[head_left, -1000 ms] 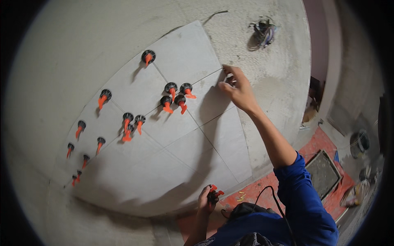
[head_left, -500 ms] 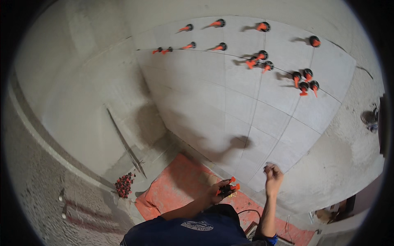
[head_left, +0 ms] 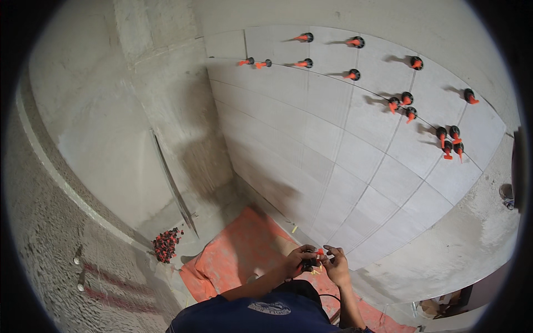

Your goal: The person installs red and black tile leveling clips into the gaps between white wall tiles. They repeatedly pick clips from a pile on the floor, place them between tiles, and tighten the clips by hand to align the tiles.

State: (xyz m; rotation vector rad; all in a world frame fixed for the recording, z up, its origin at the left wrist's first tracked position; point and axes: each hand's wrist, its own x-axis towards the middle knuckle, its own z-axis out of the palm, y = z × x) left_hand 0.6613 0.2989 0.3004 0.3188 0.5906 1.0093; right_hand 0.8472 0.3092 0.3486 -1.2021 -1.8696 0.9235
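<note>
Close in front of my body, my left hand (head_left: 298,261) is closed around several black tile levelling clips with orange T-shaped handles (head_left: 308,264). My right hand (head_left: 336,267) has come up against it, thumb and forefinger at an orange handle (head_left: 320,252) poking out of the bunch. The fingers partly hide how many clips there are. Ahead stands a wall of large pale grey tiles (head_left: 363,155). Along its upper joints sit more black-and-orange levelling clips (head_left: 410,115), alone or in clusters.
A heap of red and black clips (head_left: 166,246) lies on the floor at the left. A stained orange sheet (head_left: 250,233) covers the floor before me. One long thin strip (head_left: 171,183) leans at the left wall. Small yellow pieces (head_left: 295,228) lie near the tiles' foot.
My right hand has come away from the lower tiles, leftward to the clips in my left hand. The view has turned, so the tiled wall sits farther right.
</note>
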